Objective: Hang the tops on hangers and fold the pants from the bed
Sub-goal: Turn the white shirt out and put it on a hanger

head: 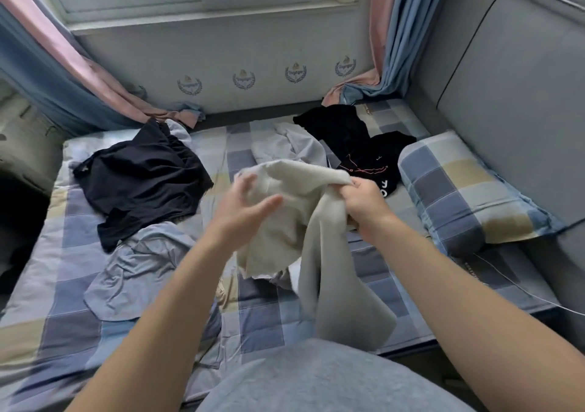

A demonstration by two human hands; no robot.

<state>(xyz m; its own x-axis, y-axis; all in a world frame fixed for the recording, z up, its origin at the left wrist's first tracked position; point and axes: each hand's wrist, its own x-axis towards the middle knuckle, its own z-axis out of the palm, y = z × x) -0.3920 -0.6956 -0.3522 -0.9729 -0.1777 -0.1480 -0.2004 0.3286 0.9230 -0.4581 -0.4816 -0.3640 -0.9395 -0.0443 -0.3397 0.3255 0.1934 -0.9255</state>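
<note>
A light grey-beige garment (300,221) hangs above the middle of the bed (269,323), bunched and draping down toward me. My right hand (361,202) grips its upper edge in a fist. My left hand (243,202) is just left of the cloth with fingers spread and relaxed, blurred, touching or nearly touching the fabric. On the bed lie a black top (142,177) at the left, a blue-grey shirt (139,269) below it, a pale grey garment (285,146) behind the held one, and a black garment with pink print (364,146) at the right.
A checked pillow (468,190) lies at the bed's right side against a grey padded headboard (512,95). Pink and blue curtains (57,63) hang at both sides of the window, their ends resting on the bed's far edge. A thin white cable (519,285) crosses the right corner.
</note>
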